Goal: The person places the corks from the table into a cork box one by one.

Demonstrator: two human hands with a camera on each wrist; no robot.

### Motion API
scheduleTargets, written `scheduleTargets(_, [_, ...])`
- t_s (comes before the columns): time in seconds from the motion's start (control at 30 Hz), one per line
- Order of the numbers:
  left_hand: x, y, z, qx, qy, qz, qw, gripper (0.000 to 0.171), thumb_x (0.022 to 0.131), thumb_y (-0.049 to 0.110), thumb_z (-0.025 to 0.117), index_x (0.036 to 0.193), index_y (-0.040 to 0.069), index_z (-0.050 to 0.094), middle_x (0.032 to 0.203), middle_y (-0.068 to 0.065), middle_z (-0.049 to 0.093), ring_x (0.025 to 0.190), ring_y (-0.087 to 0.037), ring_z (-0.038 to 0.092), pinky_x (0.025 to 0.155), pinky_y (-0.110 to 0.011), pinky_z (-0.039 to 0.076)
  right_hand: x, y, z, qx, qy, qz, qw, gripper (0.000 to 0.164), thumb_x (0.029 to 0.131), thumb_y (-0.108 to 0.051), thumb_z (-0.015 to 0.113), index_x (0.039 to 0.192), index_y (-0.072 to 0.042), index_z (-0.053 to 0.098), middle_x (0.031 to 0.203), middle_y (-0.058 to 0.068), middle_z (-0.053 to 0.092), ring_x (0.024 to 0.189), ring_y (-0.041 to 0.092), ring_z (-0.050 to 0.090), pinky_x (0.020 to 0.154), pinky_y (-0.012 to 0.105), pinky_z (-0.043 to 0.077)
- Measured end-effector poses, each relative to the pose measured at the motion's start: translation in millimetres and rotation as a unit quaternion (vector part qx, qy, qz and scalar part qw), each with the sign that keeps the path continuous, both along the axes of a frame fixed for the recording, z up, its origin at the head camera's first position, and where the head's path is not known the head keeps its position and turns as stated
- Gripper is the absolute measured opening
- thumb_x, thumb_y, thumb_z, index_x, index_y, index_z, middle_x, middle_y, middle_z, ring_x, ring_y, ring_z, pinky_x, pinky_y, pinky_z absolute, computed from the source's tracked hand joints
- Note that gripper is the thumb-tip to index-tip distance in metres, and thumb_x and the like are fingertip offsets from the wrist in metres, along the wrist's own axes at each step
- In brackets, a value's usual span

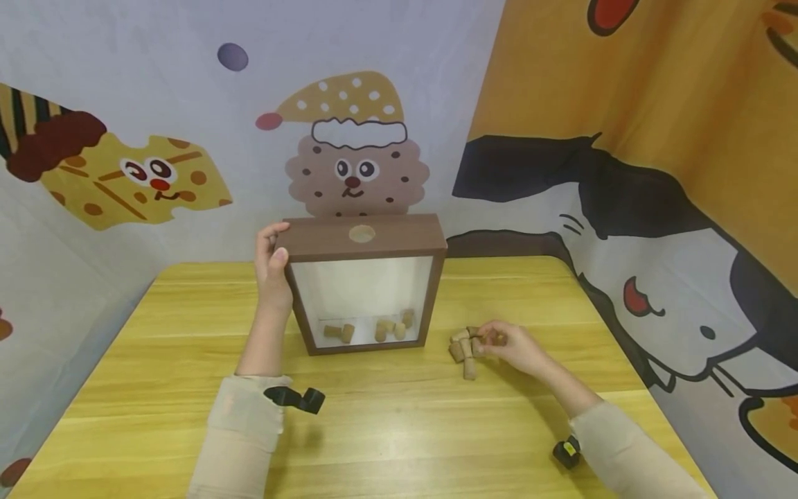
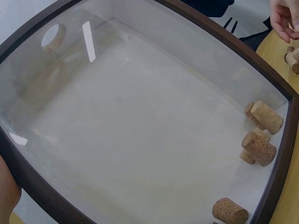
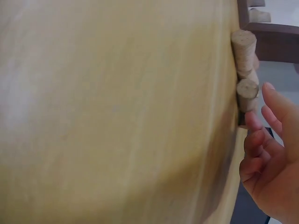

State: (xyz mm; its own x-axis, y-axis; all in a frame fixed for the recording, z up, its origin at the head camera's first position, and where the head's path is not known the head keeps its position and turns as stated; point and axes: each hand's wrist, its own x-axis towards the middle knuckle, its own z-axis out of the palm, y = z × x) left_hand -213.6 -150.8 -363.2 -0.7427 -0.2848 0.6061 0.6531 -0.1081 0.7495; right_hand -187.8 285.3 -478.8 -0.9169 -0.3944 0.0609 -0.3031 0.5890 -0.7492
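Note:
A dark brown wooden shadow box (image 1: 368, 239) with a clear front and a round hole in its top stands upright on the table. My left hand (image 1: 273, 270) grips its upper left corner, thumb at the front edge. Several corks (image 2: 259, 148) lie inside along the bottom of the box. To the right of the box is a small pile of loose corks (image 1: 467, 350). My right hand (image 1: 508, 344) is at the right side of this pile. Its thumb and loosely bent fingers (image 3: 254, 140) are close to one cork (image 3: 247, 93), with a gap between them.
The box and the pile are on a yellow wood-grain table (image 1: 386, 430). A cartoon-printed cloth (image 1: 206, 229) hangs behind the table and along its right side. Black camera mounts (image 1: 305, 400) stick out from both wrists.

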Motion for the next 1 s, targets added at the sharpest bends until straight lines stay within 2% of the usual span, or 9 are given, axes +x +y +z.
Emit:
scheduleTargets(0.2, [0.3, 0, 0.2, 0.003, 0.002, 0.002, 1.0000, 0.057, 0.075, 0.059, 0.063, 0.116, 0.019, 0.058, 0.131, -0.006, 0.044, 0.130, -0.026, 0.026, 0.105, -0.045, 0.008, -3.5, 2, -8.2, -0.009, -0.027, 0.006, 1.000, 0.031, 0.084, -0.018, 0.073, 0.112, -0.007, 0.064, 0.086, 0.002, 0.061, 0.075, 0.018, 0.056, 0.056, 0.028, 0.048])
scheduleTargets(0.37, [0.0, 0, 0.2, -0.001, 0.003, 0.003, 1.0000, 0.058, 0.076, 0.060, 0.063, 0.116, 0.019, 0.058, 0.131, -0.006, 0.044, 0.130, -0.025, 0.025, 0.106, -0.047, 0.007, -2.7, 1, -10.6, -0.026, -0.037, 0.012, 0.999, 0.032, 0.086, -0.013, 0.071, 0.115, -0.002, 0.062, 0.090, 0.006, 0.060, 0.073, 0.018, 0.057, 0.056, 0.030, 0.049])
scheduleTargets(0.43, [-0.3, 0, 0.0, -0.002, 0.003, 0.004, 1.0000, 0.059, 0.075, 0.060, 0.063, 0.116, 0.019, 0.058, 0.131, -0.006, 0.044, 0.130, -0.025, 0.026, 0.106, -0.047, 0.007, 2.4, -4, -1.9, -0.031, -0.038, 0.014, 0.999, 0.031, 0.087, -0.008, 0.069, 0.114, 0.002, 0.061, 0.091, 0.011, 0.061, 0.075, 0.022, 0.058, 0.056, 0.032, 0.050])
scheduleTargets(0.47, [-0.3, 0, 0.0, -0.004, 0.002, 0.004, 1.0000, 0.059, 0.076, 0.060, 0.063, 0.117, 0.019, 0.058, 0.131, -0.007, 0.044, 0.130, -0.025, 0.026, 0.106, -0.047, 0.007, 2.8, -5, -1.7, -0.031, -0.040, 0.012, 0.999, 0.031, 0.086, -0.008, 0.070, 0.114, 0.001, 0.061, 0.091, 0.010, 0.061, 0.077, 0.022, 0.058, 0.056, 0.032, 0.050])
scheduleTargets(0.6, [-0.9, 0, 0.0, -0.005, 0.000, 0.004, 1.0000, 0.059, 0.075, 0.060, 0.063, 0.117, 0.018, 0.058, 0.131, -0.006, 0.045, 0.129, -0.025, 0.026, 0.105, -0.046, 0.008, 8.0, -11, 5.3, -0.026, -0.032, 0.003, 0.999, 0.030, 0.083, -0.001, 0.070, 0.111, 0.003, 0.060, 0.094, 0.014, 0.062, 0.088, 0.030, 0.059, 0.068, 0.034, 0.051])
scheduleTargets(0.73, [-1.3, 0, -0.1, -0.006, 0.003, 0.002, 1.0000, 0.058, 0.076, 0.059, 0.063, 0.116, 0.019, 0.057, 0.130, -0.006, 0.045, 0.129, -0.025, 0.026, 0.106, -0.046, 0.007, 3.8, -6, -10.2, -0.035, -0.020, 0.002, 0.999, 0.032, 0.080, 0.002, 0.070, 0.109, -0.001, 0.060, 0.095, 0.010, 0.062, 0.092, 0.028, 0.058, 0.081, 0.039, 0.050])
scheduleTargets(0.83, [-1.4, 0, -0.6, -0.008, 0.003, 0.005, 1.0000, 0.058, 0.076, 0.060, 0.062, 0.116, 0.019, 0.057, 0.130, -0.005, 0.045, 0.130, -0.025, 0.027, 0.106, -0.046, 0.007, 4.2, -5, -14.1, -0.047, -0.012, 0.011, 0.999, 0.033, 0.078, 0.002, 0.070, 0.108, -0.003, 0.059, 0.096, 0.007, 0.061, 0.091, 0.024, 0.057, 0.087, 0.044, 0.048])
scheduleTargets(0.93, [-1.3, -1, -0.8, -0.009, 0.002, 0.005, 0.9999, 0.057, 0.076, 0.059, 0.062, 0.116, 0.019, 0.057, 0.130, -0.005, 0.045, 0.130, -0.025, 0.027, 0.106, -0.046, 0.007, 8.4, -7, -10.3, -0.054, -0.004, 0.005, 0.999, 0.032, 0.078, 0.003, 0.071, 0.108, -0.003, 0.059, 0.096, 0.006, 0.061, 0.091, 0.021, 0.057, 0.090, 0.046, 0.046])
scheduleTargets(1.0, [-1.0, -1, -0.5, -0.011, 0.003, 0.007, 0.9999, 0.057, 0.077, 0.059, 0.062, 0.117, 0.019, 0.057, 0.131, -0.005, 0.045, 0.130, -0.026, 0.027, 0.106, -0.047, 0.007, 13.8, -12, -0.9, -0.058, 0.005, -0.006, 0.998, 0.032, 0.078, 0.005, 0.070, 0.108, -0.001, 0.059, 0.095, 0.007, 0.062, 0.091, 0.023, 0.057, 0.088, 0.044, 0.047])
